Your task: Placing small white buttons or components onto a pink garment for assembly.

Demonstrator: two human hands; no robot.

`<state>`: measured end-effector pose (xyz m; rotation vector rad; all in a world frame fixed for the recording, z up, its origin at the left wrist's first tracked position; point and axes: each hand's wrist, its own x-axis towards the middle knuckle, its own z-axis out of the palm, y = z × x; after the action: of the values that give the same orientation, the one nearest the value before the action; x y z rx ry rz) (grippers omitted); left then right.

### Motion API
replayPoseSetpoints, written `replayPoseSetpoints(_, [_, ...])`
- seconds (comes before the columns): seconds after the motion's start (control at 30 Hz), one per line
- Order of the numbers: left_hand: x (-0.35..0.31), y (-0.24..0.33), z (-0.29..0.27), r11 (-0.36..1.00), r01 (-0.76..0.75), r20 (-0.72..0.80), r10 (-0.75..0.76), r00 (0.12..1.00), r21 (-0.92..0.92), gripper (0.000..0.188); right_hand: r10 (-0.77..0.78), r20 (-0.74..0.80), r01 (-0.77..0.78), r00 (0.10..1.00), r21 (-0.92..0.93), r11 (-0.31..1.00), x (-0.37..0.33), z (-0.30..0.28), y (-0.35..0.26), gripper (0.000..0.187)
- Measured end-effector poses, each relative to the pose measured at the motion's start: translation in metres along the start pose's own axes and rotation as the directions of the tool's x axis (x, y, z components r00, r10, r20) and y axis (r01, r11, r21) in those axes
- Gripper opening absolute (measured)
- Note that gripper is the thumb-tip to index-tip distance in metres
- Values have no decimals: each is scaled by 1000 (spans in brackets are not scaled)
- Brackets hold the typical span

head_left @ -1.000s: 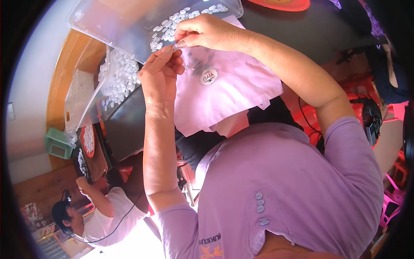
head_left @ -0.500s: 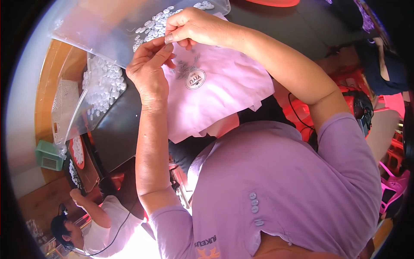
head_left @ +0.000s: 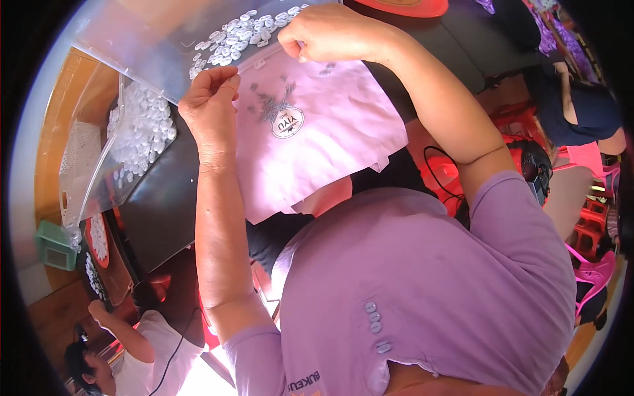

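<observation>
A pink plastic bag (head_left: pixel 323 125) with a round printed logo and dark printed marks lies spread across my lap. My left hand (head_left: pixel 212 112) is closed in a pinch at the bag's upper left corner. Curled at the upper right of the same edge, my right hand (head_left: pixel 333 34) grips the bag, its fingertips partly hidden. Between the hands, a small white slider piece (head_left: pixel 259 64) sits on the bag's top edge. Just beyond that edge lies a loose pile of small white oval plastic pieces (head_left: pixel 231 41), on a clear plastic sheet (head_left: pixel 145 39).
A clear bag of white pieces (head_left: pixel 142 129) stands at the left on a dark surface, near a green basket (head_left: pixel 56 245). A red tray (head_left: pixel 409 6) is at the far edge. Another person (head_left: pixel 148 350) works at lower left; a further person (head_left: pixel 574 112) is at right.
My hands have moved apart along the bag's top edge, after meeting near the upper left corner. The white slider piece between them has come into view. The whole view has shifted slightly.
</observation>
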<state>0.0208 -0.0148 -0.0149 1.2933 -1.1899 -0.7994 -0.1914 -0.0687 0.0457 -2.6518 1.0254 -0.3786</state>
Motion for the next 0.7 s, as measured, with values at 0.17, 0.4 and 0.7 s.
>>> replayPoseSetpoints(0.17, [-1,0,0,994,-48,6,48,999,103,9,64,102,-41,993,-219,975,-17,13,-4,8])
replayPoseSetpoints(0.4, [-4,5,6,994,-16,19,14,1000,109,9,-111,-209,22,971,-387,922,-46,49,2,14])
replayPoseSetpoints(0.7, [-4,3,4,987,-34,41,28,999,157,9,-36,-253,4,967,-128,992,-29,46,7,8])
